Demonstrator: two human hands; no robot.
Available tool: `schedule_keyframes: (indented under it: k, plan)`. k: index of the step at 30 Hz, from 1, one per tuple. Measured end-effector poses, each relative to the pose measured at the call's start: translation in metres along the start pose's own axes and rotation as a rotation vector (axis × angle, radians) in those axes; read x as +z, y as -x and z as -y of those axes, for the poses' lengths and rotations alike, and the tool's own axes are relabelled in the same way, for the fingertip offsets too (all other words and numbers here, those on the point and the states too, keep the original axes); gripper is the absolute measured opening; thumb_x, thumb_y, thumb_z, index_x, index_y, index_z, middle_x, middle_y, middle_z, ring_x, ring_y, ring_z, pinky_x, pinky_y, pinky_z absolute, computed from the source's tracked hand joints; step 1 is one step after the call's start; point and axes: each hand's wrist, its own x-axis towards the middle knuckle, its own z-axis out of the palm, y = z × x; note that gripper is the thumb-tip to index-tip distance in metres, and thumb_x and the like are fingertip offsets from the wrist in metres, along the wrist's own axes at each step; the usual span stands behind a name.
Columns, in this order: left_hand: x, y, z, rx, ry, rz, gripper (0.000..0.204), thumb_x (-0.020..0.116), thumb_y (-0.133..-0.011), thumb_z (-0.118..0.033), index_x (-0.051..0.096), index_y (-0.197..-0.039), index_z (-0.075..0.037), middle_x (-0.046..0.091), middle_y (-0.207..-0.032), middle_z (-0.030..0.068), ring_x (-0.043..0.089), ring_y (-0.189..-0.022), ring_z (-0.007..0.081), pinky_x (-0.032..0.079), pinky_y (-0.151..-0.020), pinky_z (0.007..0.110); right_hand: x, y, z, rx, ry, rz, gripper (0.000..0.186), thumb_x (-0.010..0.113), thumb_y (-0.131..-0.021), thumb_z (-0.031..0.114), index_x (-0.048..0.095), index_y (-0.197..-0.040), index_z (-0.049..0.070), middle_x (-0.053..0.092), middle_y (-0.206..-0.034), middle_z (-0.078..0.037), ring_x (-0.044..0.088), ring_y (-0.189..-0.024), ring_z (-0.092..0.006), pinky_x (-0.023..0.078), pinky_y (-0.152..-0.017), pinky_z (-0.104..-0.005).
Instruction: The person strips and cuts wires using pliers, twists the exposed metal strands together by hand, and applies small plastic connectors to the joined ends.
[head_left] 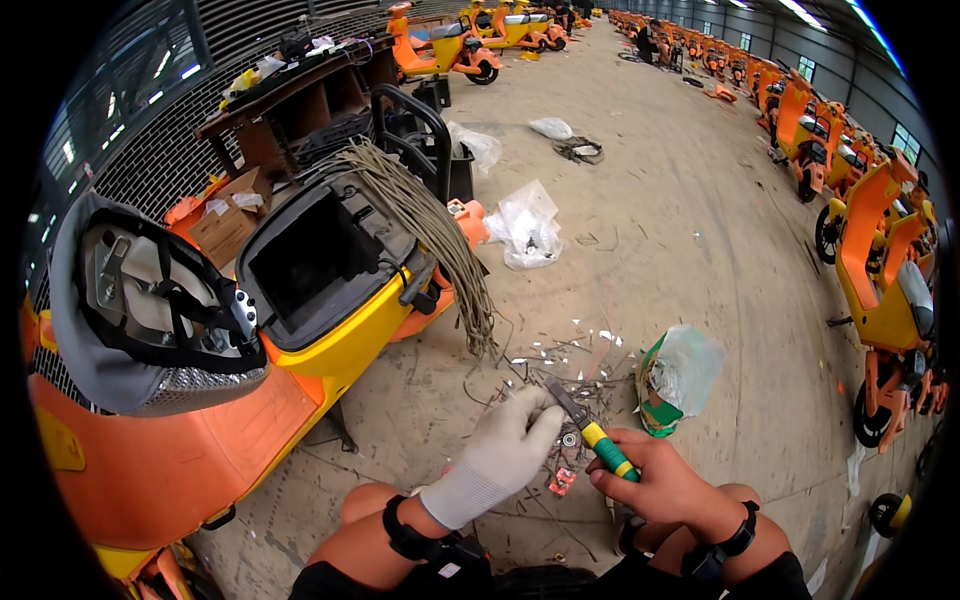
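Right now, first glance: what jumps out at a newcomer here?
The big orange-and-yellow scooter filling the left side. At lower centre, the bare right hand grips a yellow-and-green-handled tool next to the gloved left hand. Similar scooters line the right edge, stretching far back.

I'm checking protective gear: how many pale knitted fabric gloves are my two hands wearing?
1: the pale knitted fabric glove on your left hand; your right hand is bare.

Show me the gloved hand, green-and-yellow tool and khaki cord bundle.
Gloved left hand [505, 440]: head view, back of glove.
Tool [594, 435]: head view, yellow handle band.
Khaki cord bundle [432, 225]: head view, middle strands.
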Motion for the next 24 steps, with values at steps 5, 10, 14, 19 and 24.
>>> schedule_keyframes:
  k: [5, 10, 14, 19, 24]
  plan:
    - [0.008, 0.000, 0.000, 0.434, -0.515, -0.223, 0.008, 0.064, -0.090, -0.011, 0.061, -0.095, -0.006, 0.066, -0.078, 0.0124, 0.068, -0.072, 0.0295, 0.053, -0.061, 0.038, -0.005, 0.007, 0.023, 0.416, -0.407, 0.092, 0.027, 0.068, -0.094, 0.021, 0.069, -0.110, -0.001, 0.069, -0.103, -0.008, 0.064, -0.092, -0.0161, 0.049, -0.086, -0.0289]
    - [0.016, -0.002, 0.007, 0.501, -0.723, -0.189, 0.008, 0.065, -0.089, -0.012, 0.061, -0.093, -0.007, 0.064, -0.075, 0.0114, 0.066, -0.067, 0.0302, 0.053, -0.060, 0.039, -0.010, 0.009, 0.016, 0.540, -0.630, 0.144, 0.028, 0.066, -0.096, 0.020, 0.069, -0.114, -0.001, 0.070, -0.094, -0.002, 0.062, -0.090, -0.0099, 0.049, -0.085, -0.0271]
    - [0.019, -0.002, 0.004, 0.398, -0.743, -0.083, 0.008, 0.065, -0.089, -0.013, 0.061, -0.090, -0.006, 0.064, -0.072, 0.0121, 0.067, -0.069, 0.0297, 0.054, -0.060, 0.039, -0.010, 0.010, 0.016, 0.552, -0.575, 0.145, 0.027, 0.066, -0.096, 0.020, 0.069, -0.113, 0.000, 0.069, -0.097, -0.003, 0.062, -0.092, -0.0108, 0.050, -0.085, -0.0281]
    - [0.013, -0.006, 0.002, 0.307, -0.470, -0.046, 0.012, 0.058, -0.094, -0.014, 0.061, -0.089, -0.003, 0.061, -0.067, 0.0106, 0.066, -0.064, 0.0260, 0.051, -0.058, 0.034, -0.003, 0.014, 0.021, 0.304, -0.208, 0.038, 0.023, 0.069, -0.092, 0.020, 0.070, -0.104, 0.001, 0.066, -0.115, -0.012, 0.065, -0.098, -0.0212, 0.051, -0.088, -0.0324]
    - [-0.005, -0.006, -0.015, -0.286, 0.302, 0.156, 0.019, 0.051, -0.098, -0.015, 0.056, -0.084, -0.002, 0.051, -0.064, 0.0016, 0.048, -0.052, 0.0115, 0.038, -0.050, 0.028, 0.011, 0.010, -0.002, -0.023, -0.049, -0.109, 0.022, 0.071, -0.088, 0.021, 0.070, -0.094, 0.000, 0.062, -0.124, -0.020, 0.065, -0.105, -0.0369, 0.053, -0.090, -0.0376]
